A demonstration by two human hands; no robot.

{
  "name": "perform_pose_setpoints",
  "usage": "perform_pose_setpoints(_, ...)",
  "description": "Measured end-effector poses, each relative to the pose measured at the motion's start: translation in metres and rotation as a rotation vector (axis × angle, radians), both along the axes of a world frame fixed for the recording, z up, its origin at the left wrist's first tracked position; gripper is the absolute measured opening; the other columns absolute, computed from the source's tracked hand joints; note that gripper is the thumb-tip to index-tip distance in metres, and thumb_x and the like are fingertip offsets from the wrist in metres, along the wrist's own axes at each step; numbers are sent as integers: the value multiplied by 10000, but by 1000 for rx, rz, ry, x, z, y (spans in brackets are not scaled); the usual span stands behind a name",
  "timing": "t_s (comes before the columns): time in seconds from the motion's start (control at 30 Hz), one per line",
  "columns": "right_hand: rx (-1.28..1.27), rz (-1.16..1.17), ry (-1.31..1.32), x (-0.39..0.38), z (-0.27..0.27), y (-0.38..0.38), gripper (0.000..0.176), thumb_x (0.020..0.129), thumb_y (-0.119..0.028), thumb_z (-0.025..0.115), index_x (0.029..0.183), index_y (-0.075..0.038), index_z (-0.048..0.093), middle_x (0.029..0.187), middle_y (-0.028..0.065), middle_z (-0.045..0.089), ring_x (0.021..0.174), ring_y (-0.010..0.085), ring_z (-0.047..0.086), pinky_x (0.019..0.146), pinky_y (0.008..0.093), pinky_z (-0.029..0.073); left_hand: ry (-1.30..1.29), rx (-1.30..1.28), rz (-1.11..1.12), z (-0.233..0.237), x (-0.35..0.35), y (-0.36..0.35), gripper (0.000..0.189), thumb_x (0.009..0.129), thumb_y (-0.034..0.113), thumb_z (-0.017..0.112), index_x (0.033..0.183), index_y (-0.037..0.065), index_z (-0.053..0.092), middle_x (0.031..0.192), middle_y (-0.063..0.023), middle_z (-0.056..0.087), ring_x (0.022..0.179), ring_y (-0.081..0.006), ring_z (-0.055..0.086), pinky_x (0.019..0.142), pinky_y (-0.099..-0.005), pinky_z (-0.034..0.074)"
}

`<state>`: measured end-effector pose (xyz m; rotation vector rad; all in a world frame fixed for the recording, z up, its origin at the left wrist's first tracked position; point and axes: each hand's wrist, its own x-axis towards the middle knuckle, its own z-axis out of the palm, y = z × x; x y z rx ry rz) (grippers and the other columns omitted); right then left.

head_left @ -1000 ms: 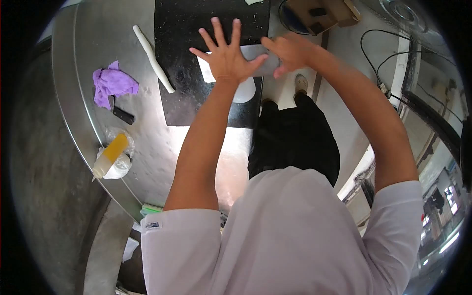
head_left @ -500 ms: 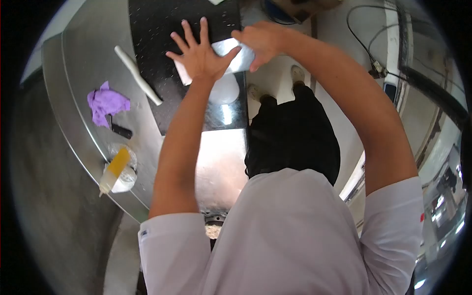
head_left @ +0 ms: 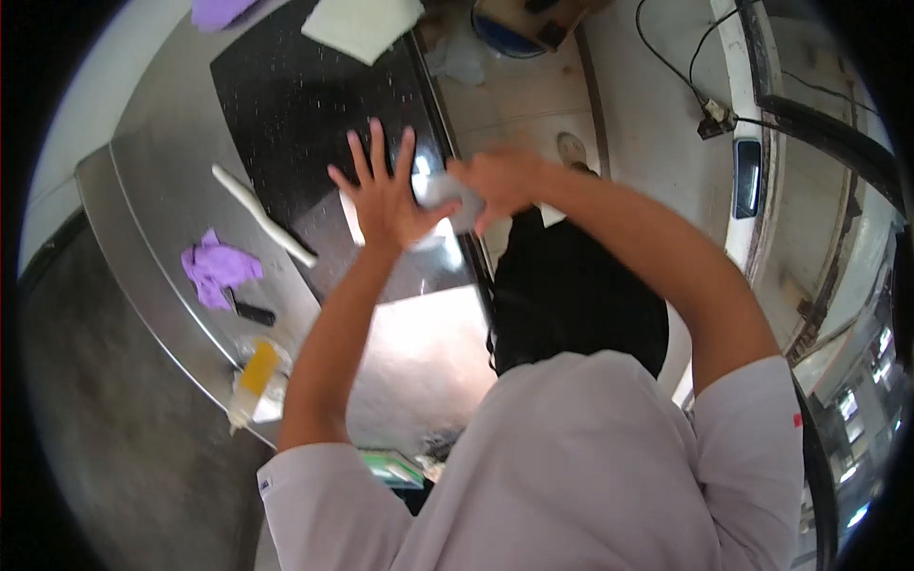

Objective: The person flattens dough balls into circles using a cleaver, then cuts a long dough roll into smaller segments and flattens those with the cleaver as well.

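Left hand (head_left: 386,205), right hand (head_left: 505,181) and flat grey blade (head_left: 465,198) had shifted toward the wearer's end of the black board (head_left: 271,76) since the earlier frame; the view had swung too, showing more of a pale sheet (head_left: 367,27) at the board's far end. Leftmost on the steel table (head_left: 157,186), a purple cloth (head_left: 221,268) lay crumpled against a black handle (head_left: 254,314), both well clear of the work, probably parked within reach. Bottle with yellow contents (head_left: 252,383) near the table's edge. Next, a white strip (head_left: 264,217) lay along the board's left edge, likely kept aside to free the middle. Left hand: palm down, fingers fanned wide, gripping nothing, apparently spreading its weight over the blade. Blade flat on the board; whatever lay beneath could not be seen. Right hand: blurred, curled round the blade's right end, seemingly steering it.
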<state>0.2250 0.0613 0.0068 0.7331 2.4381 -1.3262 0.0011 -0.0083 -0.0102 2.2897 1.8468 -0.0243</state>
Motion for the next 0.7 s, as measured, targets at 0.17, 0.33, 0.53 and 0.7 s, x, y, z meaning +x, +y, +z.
perform_pose_setpoints(0.17, 56, -171, 73, -12, -6, 1, 775, 669, -430, 920, 1131, 14, 484, 839, 236, 700, 853, 458, 703, 756, 502, 560, -68, 114, -107, -3, -18, 30, 1193, 639, 857, 666, 1616, 265, 320, 1709, -155, 151, 1564, -441, 106, 1040, -861, 97)
perform_pose_setpoints(0.33, 183, -242, 115, -28, 11, 13, 794, 673, -412, 923, 1166, 26, 481, 895, 258, 703, 895, 466, 699, 752, 502, 565, -28, 123, -148, 14, -31, 63, 1231, 602, 811, 719, 1625, 270, 297, 1712, -153, 135, 1565, -426, 121, 1074, -834, 125)
perform_pose_setpoints(0.53, 79, -181, -8, -11, -9, -14, 896, 655, -523, 912, 1208, 26, 469, 906, 281, 686, 894, 491, 684, 770, 516, 554, -69, 65, -140, 0, -15, 34, 1203, 604, 841, 705, 1614, 309, 324, 1714, -134, 147, 1566, -438, 96, 1068, -849, 67)
perform_pose_setpoints(0.7, 214, -240, 164, -19, -13, 36, 927, 667, -715, 800, 1135, 18, 479, 820, 267, 674, 828, 505, 672, 726, 539, 542, -69, 126, -115, 8, -26, 84, 1160, 638, 809, 697, 1615, 316, 312, 1711, -136, 152, 1551, -429, 165, 1083, -836, 106)
